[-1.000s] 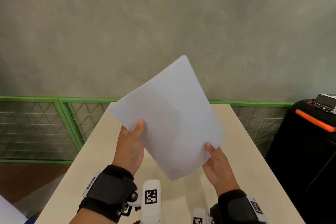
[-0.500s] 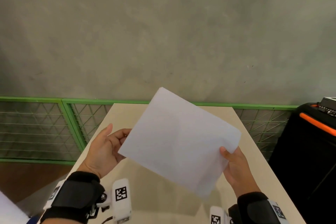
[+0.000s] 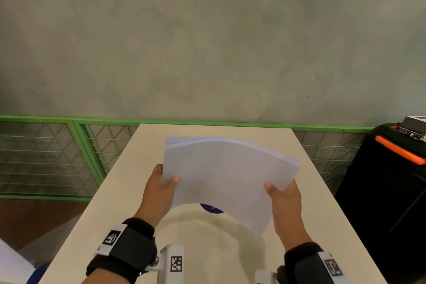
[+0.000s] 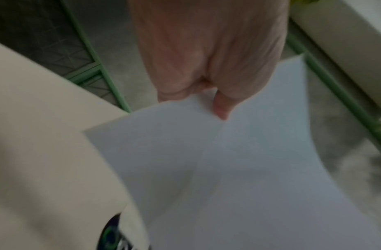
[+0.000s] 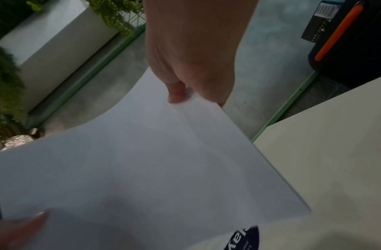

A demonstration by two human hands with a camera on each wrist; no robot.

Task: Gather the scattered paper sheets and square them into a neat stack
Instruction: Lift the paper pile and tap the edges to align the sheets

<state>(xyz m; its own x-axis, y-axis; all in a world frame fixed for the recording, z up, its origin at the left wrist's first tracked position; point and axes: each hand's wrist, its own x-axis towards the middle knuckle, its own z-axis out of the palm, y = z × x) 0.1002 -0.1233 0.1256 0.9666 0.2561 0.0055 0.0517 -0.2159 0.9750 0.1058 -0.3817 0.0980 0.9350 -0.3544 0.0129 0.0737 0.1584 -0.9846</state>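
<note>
My left hand [image 3: 161,188] and right hand [image 3: 282,198] each pinch a side edge of the paper stack [image 3: 228,177], thumbs on top, holding it bowed above the table [image 3: 322,226]. I judge squaring underway; next, tap edges flush.

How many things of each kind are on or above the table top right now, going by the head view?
Paper stack, held above the table by both hands: 1 (sheet count cannot be told)
Dark blue round thing, mostly hidden under the paper: 1
Hands: 2, left hand and right hand, each pinching one side of the stack
Total: 4
</note>
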